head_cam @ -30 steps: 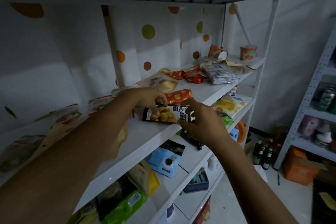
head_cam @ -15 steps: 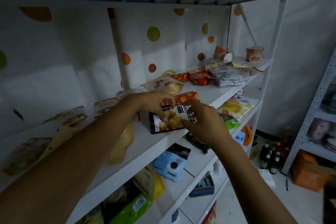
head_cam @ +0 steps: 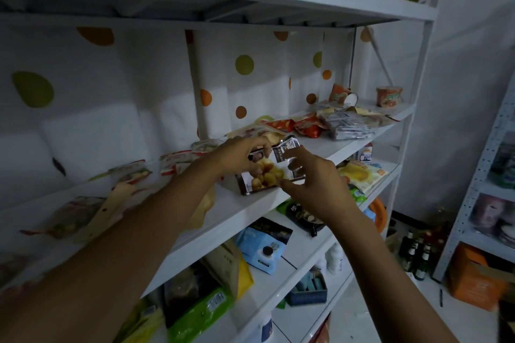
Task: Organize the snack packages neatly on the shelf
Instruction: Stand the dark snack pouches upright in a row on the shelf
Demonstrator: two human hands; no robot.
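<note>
A dark snack package (head_cam: 269, 175) printed with golden round snacks stands tilted upright on the white shelf (head_cam: 237, 209). My left hand (head_cam: 239, 156) grips its upper left part, and my right hand (head_cam: 312, 184) pinches its right and lower edge. Several other snack packages lean in a row along the back at the left (head_cam: 178, 161). Red and orange packs (head_cam: 303, 127) and a clear-wrapped bundle (head_cam: 345, 124) lie loosely further right on the same shelf.
Two instant noodle cups (head_cam: 388, 96) sit at the shelf's far right end, one tipped over. Lower shelves hold a blue bag (head_cam: 264, 245), a green bag (head_cam: 200, 315) and a yellow pack (head_cam: 362, 174). Bottles (head_cam: 415, 256) and an orange box (head_cam: 473, 278) stand on the floor.
The dark package has gone from lying flat between both hands to standing tilted upright, further back on the shelf. Both hands moved up and inward with it.
</note>
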